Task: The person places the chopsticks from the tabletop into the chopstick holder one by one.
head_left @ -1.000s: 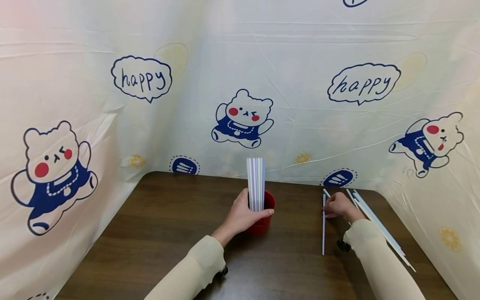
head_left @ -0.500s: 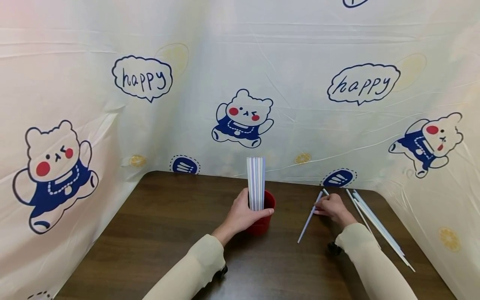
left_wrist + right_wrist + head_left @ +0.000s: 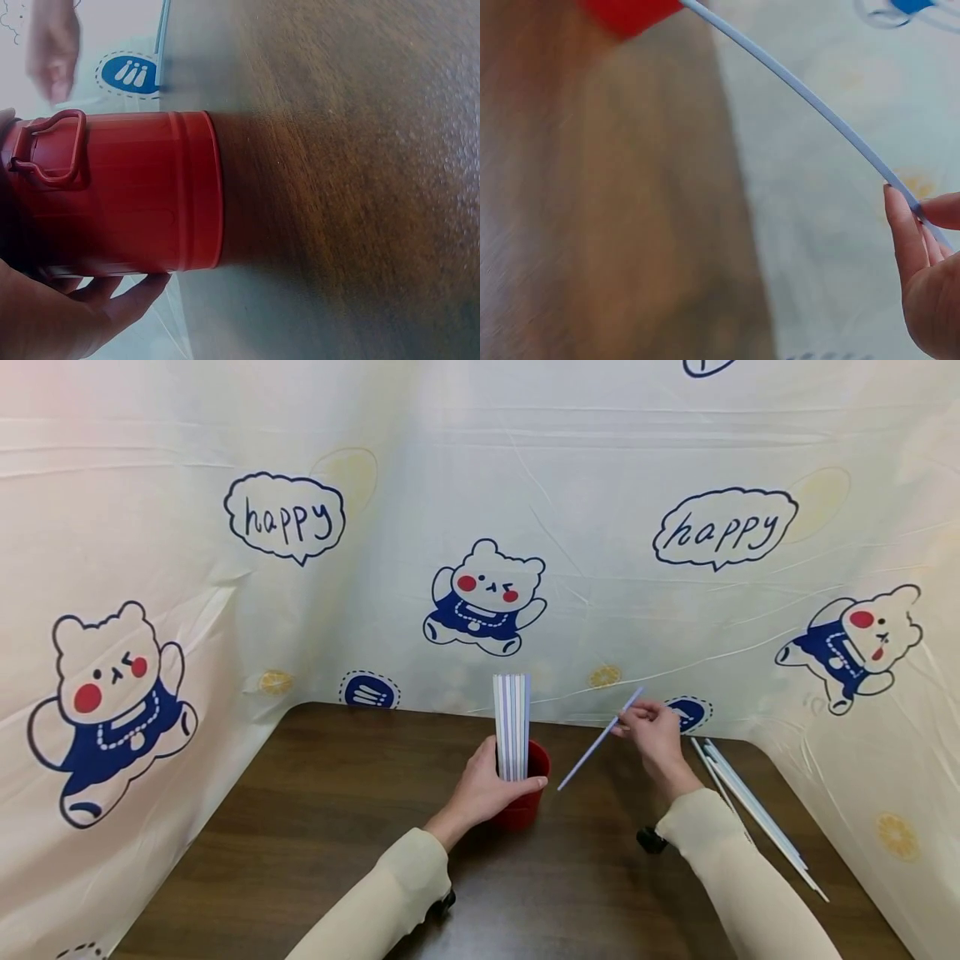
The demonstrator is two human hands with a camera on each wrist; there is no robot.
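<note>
A red bucket-shaped cup (image 3: 517, 816) stands on the table with a bundle of white, lavender and pale-blue straws (image 3: 512, 727) upright in it. My left hand (image 3: 487, 789) grips the cup near its rim, the thumb across the front. The left wrist view shows the red cup (image 3: 135, 191) with a wire handle, and fingers curled behind it. Off to the right, my right hand (image 3: 656, 742) pinches a lavender straw (image 3: 592, 750) near its upper end. This straw slants down toward the cup, its lower end beside it and apart from the bundle.
Several pale straws (image 3: 765, 818) lie slanted on the right side of the dark wooden table (image 3: 322, 827). A printed cloth (image 3: 615, 610) hangs along the back and both sides.
My right hand has lifted the lavender straw off the table and carried it up and left, tilting it toward the cup. My left hand and the cup have stayed put.
</note>
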